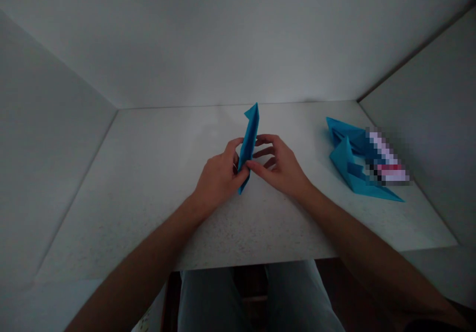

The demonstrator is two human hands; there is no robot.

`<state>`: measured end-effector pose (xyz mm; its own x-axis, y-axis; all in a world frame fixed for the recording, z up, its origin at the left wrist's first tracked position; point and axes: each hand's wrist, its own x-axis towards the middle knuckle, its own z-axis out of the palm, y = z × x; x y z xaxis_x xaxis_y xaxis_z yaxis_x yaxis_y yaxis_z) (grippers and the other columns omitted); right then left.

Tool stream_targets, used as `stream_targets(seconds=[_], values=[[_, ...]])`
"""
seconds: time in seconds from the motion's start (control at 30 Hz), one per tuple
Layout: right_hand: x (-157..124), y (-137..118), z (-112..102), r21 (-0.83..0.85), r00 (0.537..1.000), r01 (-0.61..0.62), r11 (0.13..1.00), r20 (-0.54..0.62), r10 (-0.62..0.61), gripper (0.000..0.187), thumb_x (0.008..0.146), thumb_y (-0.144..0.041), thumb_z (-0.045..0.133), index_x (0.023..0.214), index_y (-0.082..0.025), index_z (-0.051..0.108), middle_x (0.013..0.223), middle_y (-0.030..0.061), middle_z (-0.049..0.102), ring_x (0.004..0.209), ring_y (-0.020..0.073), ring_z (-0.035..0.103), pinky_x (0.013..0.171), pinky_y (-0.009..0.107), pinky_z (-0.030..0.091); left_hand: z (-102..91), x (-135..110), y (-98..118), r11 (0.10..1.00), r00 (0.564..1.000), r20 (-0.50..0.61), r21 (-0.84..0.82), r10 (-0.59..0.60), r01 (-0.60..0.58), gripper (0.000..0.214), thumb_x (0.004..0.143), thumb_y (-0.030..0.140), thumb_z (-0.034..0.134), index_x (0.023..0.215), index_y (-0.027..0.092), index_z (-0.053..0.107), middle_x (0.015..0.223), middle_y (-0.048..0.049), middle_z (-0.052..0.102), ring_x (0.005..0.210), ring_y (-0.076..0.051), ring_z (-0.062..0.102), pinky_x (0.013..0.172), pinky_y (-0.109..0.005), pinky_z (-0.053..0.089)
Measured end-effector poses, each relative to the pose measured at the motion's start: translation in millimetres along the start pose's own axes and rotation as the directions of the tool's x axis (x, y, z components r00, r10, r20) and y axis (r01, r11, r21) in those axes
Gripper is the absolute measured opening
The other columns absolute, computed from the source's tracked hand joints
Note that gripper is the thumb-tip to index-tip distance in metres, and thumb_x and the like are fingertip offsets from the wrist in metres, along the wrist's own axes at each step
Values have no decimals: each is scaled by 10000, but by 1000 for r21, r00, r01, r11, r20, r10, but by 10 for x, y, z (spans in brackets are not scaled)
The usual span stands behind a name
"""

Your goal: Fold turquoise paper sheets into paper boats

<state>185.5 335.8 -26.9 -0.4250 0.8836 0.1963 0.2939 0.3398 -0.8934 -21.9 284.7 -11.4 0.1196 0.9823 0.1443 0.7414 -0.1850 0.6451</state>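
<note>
A narrow piece of folded blue paper [249, 136] stands tilted above the middle of the table, its upper end bent into a small pointed tip. My left hand [221, 176] is closed on its lower part, thumb in front and fingers behind on the left side. From the right, my right hand [284, 168] touches the same paper: the thumb presses near its lower fold and the index fingertip meets its right edge. The other right fingers are loosely curled, partly behind the paper, so their contact cannot be made out.
Larger folded blue paper shapes [345, 161] with pointed ends lie at the right of the white speckled table [148, 188]. A blurred-out pale item [388, 156] rests against them. White walls border the back and both sides. My legs are below the front edge.
</note>
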Motion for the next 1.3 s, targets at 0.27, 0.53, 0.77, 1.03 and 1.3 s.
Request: stream_targets(seconds=[0.27,0.53,0.77,1.03,1.3], values=[[41,-24,-15,-133,997,-71,988,-40,67,537,948,-403,662,1421,-236,470,1054,70,782,743,213,716,628,348,546,68,4,-23,991,998,37,-126,59,-54,625,919,164,677,1524,220,532,1025,-10,701,702,-142,674,715,-321,556],[48,-40,-6,-259,994,-8,966,102,36,448,1024,-365,564,1446,-228,500,801,0,729,645,204,659,610,330,428,67,29,-43,984,1000,-3,-177,-1,1,467,1067,346,592,1511,229,507,937,-2,716,679,-153,684,640,-303,514],[74,-48,4,-404,996,-72,912,14,85,510,1003,-360,544,1491,-215,537,799,19,741,642,221,654,597,336,385,87,39,-47,999,1000,-10,32,15,-15,537,1029,263,529,1560,192,500,811,13,695,656,-183,644,651,-326,464],[91,-62,-78,-521,993,-107,847,-11,119,423,992,-376,552,1370,-229,671,821,47,741,710,245,654,638,343,396,24,52,-100,999,999,-43,38,3,-2,557,1018,247,537,1573,215,562,772,29,689,631,-165,604,636,-306,434],[116,129,-182,-394,994,98,914,79,-72,377,1031,-263,598,1380,-255,740,895,31,668,769,205,599,740,342,457,-73,136,-283,1000,990,-138,-3,6,-6,416,991,227,630,1380,277,767,1034,-32,666,741,-154,598,723,-329,519]])
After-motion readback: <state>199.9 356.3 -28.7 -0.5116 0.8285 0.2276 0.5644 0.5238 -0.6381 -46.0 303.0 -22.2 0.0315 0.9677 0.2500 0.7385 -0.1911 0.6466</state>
